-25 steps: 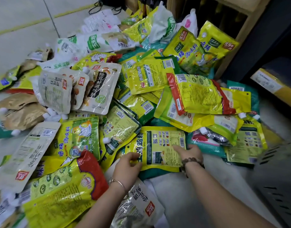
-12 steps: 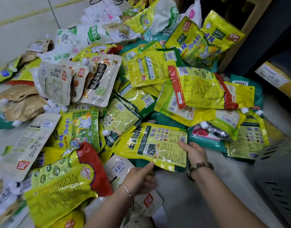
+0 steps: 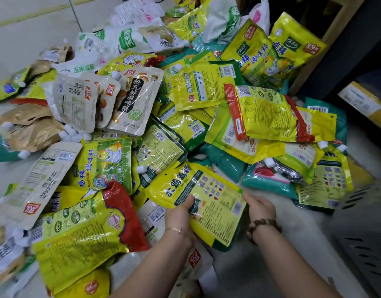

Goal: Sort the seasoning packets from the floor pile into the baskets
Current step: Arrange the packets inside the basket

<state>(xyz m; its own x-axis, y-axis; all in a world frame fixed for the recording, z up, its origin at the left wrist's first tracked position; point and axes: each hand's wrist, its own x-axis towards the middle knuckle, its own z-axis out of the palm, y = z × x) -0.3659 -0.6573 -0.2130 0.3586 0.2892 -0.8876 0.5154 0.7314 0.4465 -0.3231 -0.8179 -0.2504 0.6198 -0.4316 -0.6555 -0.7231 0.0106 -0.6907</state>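
Note:
A wide pile of seasoning packets (image 3: 185, 108) covers the floor, mostly yellow and green, with white and gold pouches on the left. Both hands hold one yellow packet with dark green print (image 3: 209, 198) at the pile's near edge, lifted and tilted toward me. My left hand (image 3: 181, 214) grips its lower left edge, thumb on top. My right hand (image 3: 259, 206) holds its right edge, with the fingers hidden behind the packet. A beaded bracelet circles the right wrist.
A dark perforated basket (image 3: 366, 244) stands at the lower right, blurred. A wooden shelf leg (image 3: 316, 46) and a yellow carton (image 3: 363, 100) sit at the right. Bare pale floor (image 3: 23, 29) lies at the upper left and between my arms.
My left hand moved from a white packet below up onto the yellow packet's left edge. The yellow packet has been lifted and pulled nearer, tilting toward me.

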